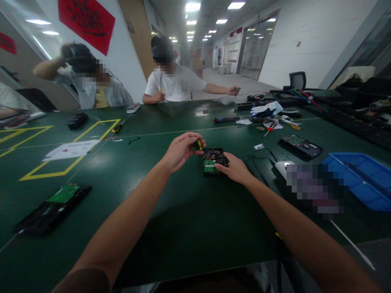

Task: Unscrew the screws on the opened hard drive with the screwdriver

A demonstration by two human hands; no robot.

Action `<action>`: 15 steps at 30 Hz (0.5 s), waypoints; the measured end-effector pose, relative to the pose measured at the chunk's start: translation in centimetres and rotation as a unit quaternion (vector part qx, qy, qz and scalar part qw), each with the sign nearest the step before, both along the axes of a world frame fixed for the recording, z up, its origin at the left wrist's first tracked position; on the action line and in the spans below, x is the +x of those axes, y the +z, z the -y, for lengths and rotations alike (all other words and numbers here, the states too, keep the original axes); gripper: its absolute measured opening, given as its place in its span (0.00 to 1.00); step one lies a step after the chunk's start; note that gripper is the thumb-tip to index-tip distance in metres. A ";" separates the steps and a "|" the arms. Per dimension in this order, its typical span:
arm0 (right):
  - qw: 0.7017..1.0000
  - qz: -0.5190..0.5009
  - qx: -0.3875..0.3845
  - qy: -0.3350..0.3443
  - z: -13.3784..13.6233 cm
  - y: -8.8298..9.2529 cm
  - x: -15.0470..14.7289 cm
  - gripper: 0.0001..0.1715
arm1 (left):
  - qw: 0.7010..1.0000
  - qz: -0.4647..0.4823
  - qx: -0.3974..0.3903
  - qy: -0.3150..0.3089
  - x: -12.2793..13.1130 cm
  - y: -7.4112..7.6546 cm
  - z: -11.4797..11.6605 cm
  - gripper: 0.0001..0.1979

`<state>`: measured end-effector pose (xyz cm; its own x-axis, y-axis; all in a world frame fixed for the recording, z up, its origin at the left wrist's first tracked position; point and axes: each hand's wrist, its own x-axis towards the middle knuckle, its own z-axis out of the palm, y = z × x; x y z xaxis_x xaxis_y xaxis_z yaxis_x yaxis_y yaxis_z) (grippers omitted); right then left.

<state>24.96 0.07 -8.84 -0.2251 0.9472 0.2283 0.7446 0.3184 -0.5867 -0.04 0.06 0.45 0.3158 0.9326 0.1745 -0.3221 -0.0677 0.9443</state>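
Observation:
A black hard drive (pixel 214 161) with a green circuit board lies on the green table (pixel 189 228) in front of me. My left hand (pixel 180 151) is closed round the yellow-and-black handle of a screwdriver (pixel 198 144), held over the drive's far left corner. My right hand (pixel 234 168) rests on the drive's right side, fingers pressed against its edge.
Another drive (pixel 301 145) lies at right, a third (pixel 51 206) at near left. A blue tray (pixel 363 177) stands at far right. Papers (pixel 71 149), yellow floor-tape lines, screwdrivers (pixel 226 119) and cables litter the table. Two people sit across the table.

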 end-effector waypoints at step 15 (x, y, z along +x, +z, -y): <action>0.999 0.022 -0.012 -0.019 0.0 0.1 -0.1 0.32 | 0.998 -0.056 0.038 -0.002 0.2 0.0 0.4 0.11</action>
<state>24.83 0.03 -8.70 -0.1975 0.9604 0.1966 0.7816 0.2753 -0.5598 0.13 -0.38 0.46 0.3405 0.9168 0.2085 -0.2161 -0.1395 0.9664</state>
